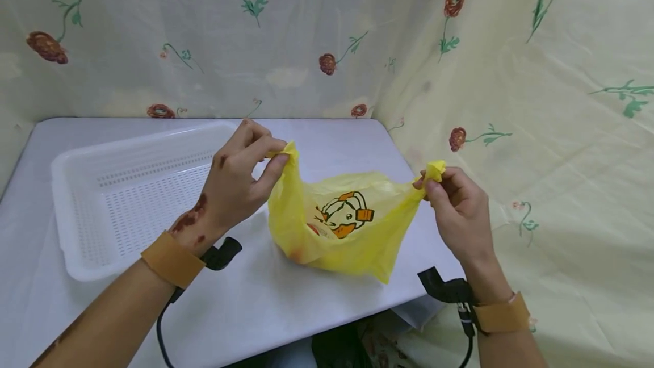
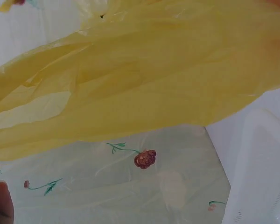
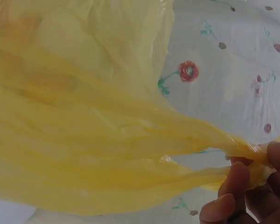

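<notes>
A yellow plastic bag (image 1: 352,249) with a printed cartoon duck stretches between both hands over the white table. My left hand (image 1: 237,166) pinches its left handle between thumb and fingers, raised higher than the other side. The right hand (image 1: 457,209) grips the bunched right handle, whose end pokes out above the thumb. In the right wrist view, fingers (image 3: 233,186) close around the twisted handle of the bag (image 3: 107,140). Something reddish shows faintly through the plastic low in the bag. The left wrist view has the bag (image 2: 144,84) spread wide, with one fingertip at the lower left corner.
A white perforated plastic basket (image 1: 82,197) stands on the left of the white table (image 1: 265,322), partly behind the left hand. Flower-printed curtains (image 1: 296,27) hang behind and to the right. Black cables run from both wrist cameras.
</notes>
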A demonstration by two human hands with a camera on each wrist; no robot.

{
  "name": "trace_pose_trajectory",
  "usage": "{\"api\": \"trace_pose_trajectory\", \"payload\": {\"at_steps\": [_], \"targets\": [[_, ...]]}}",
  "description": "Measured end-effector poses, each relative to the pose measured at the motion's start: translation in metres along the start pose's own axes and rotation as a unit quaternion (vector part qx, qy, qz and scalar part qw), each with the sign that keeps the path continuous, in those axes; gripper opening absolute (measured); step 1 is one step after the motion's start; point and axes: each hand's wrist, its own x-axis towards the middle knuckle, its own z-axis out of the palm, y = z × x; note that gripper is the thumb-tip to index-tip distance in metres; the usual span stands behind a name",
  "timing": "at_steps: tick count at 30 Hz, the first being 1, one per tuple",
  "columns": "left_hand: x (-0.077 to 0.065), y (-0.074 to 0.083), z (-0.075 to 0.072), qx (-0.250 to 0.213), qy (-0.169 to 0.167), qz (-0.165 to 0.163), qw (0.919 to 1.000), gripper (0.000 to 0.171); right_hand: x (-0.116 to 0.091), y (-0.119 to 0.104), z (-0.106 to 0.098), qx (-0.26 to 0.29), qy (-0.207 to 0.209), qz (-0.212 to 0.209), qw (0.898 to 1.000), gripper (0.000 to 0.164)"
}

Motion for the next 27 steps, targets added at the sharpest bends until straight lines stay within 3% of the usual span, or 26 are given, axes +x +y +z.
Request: {"api": "trace_pose_trajectory", "payload": {"at_steps": [12,19,27], "targets": [[0.005,0.004,0.017,-0.001,-0.037,0.015,0.9992,0.012,0.008,-0.002,0.01,-0.025,-0.056,0.018,0.998,0.021],[0.006,0.008,0.025,0.007,-0.078,0.006,0.9969,0.014,0.019,-0.004,0.02,-0.045,-0.123,0.023,0.991,0.031],[0.01,0.016,0.035,0.006,-0.127,-0.004,0.9919,0.017,0.029,-0.006,0.031,-0.041,-0.17,0.038,0.984,0.021]]}}
